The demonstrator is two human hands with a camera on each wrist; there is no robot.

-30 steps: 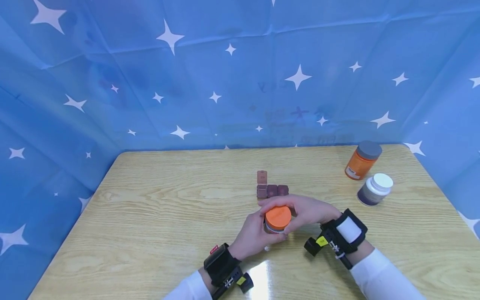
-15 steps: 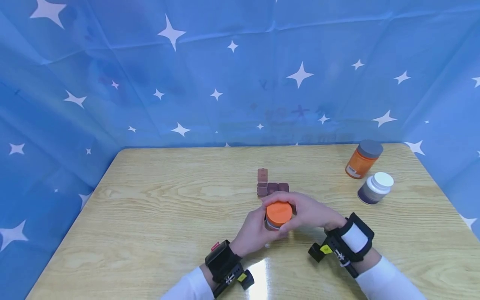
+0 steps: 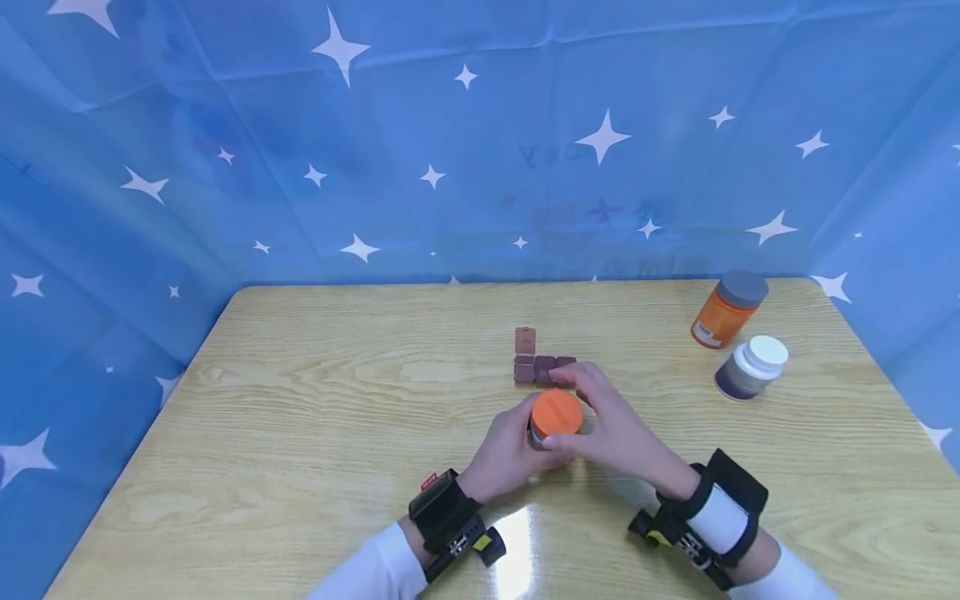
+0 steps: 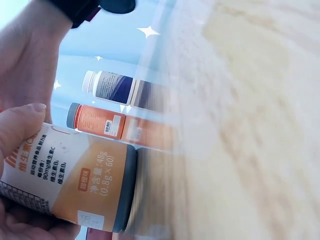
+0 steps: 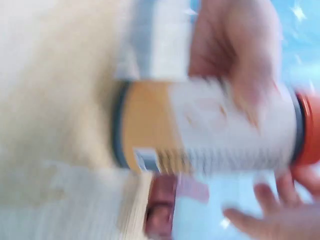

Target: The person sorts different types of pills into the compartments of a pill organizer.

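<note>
My left hand (image 3: pixel 504 457) grips an upright supplement bottle (image 4: pixel 90 175) with a white and orange label and a dark base. Its orange screw lid (image 3: pixel 557 412) is on top. My right hand (image 3: pixel 617 429) is around the lid with fingers spread, the thumb at the near side and the index finger reaching past the far side. In the right wrist view, blurred right-hand fingers (image 5: pixel 267 212) are spread just below the lid. A dark red pill box (image 3: pixel 545 368) with small compartments lies behind the bottle, one flap standing out at its far left; the right fingertips overlap part of it.
At the back right of the wooden table (image 3: pixel 337 392) stand an orange bottle with a grey lid (image 3: pixel 726 312) and a white and dark blue bottle (image 3: pixel 750 367). A blue star-patterned cloth (image 3: pixel 420 125) hangs behind the table.
The right hand has turned and its fingers have spread from the lid, the index finger moving away past the far side. The right wrist has shifted right and nearer. The left hand keeps its grip.
</note>
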